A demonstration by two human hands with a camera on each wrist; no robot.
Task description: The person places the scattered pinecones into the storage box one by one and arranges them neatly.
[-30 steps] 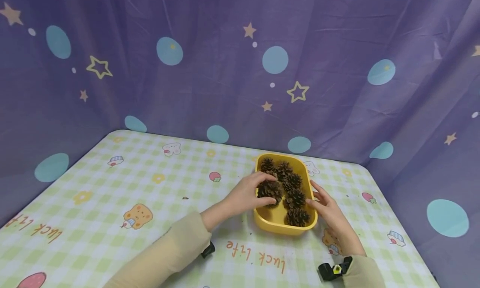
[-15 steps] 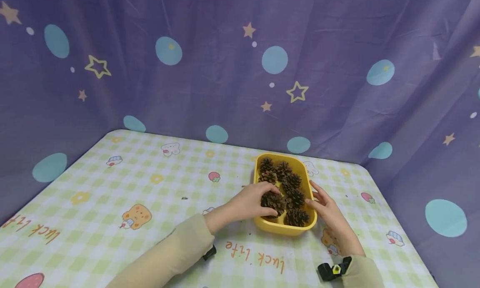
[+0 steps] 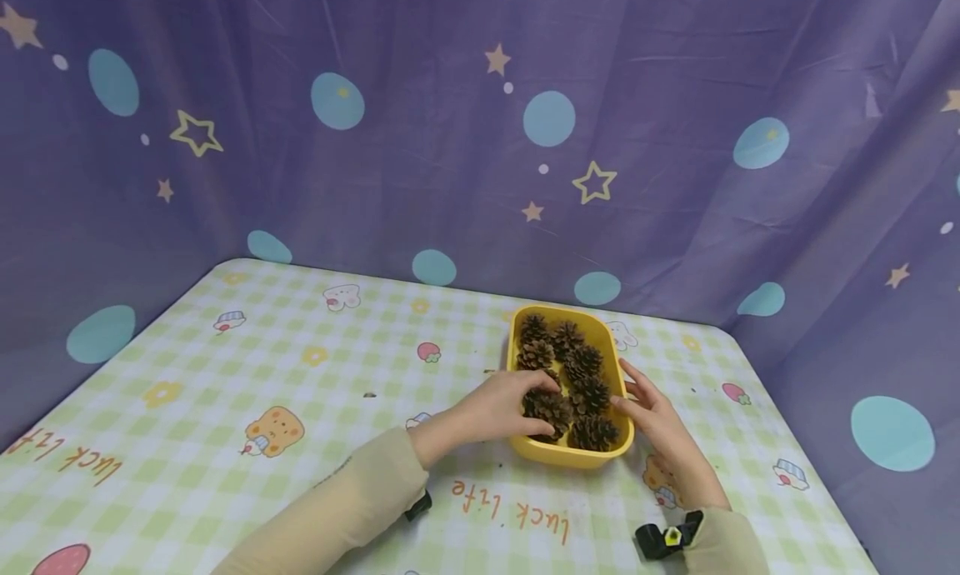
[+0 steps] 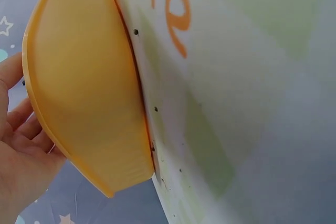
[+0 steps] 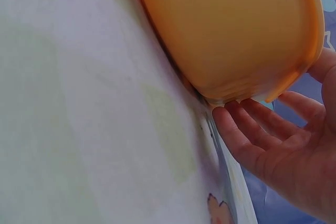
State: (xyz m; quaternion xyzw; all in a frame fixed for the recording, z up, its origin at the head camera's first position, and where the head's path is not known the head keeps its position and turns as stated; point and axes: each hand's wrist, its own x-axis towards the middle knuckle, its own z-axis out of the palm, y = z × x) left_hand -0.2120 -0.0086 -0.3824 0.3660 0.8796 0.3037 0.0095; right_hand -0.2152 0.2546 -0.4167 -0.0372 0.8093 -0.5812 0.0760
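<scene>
A yellow box [image 3: 566, 456] stands on the table, filled with several brown pinecones. Its plain outer wall [image 4: 89, 72] fills much of the left wrist view. My left hand [image 3: 495, 408] reaches over the box's left rim, thumb and fingers around a pinecone [image 3: 550, 412] low in the near left part; the hand partly covers it. Other pinecones line the right side, such as the nearest pinecone [image 3: 594, 432], and the far left, like the pinecone [image 3: 535, 355]. My right hand [image 3: 663, 429] holds the right side, thumb at the rim and fingers [image 5: 244, 135] against the outside wall.
A green-checked tablecloth [image 3: 360, 450] with printed cartoons covers the table. A few dark crumbs [image 3: 369, 395] lie left of the box. Behind and beside the table hangs a purple curtain [image 3: 450, 142].
My left hand has moved the pinecone toward me and down into the near left part of the box, uncovering pinecones at the far left. My right hand and the box stay put.
</scene>
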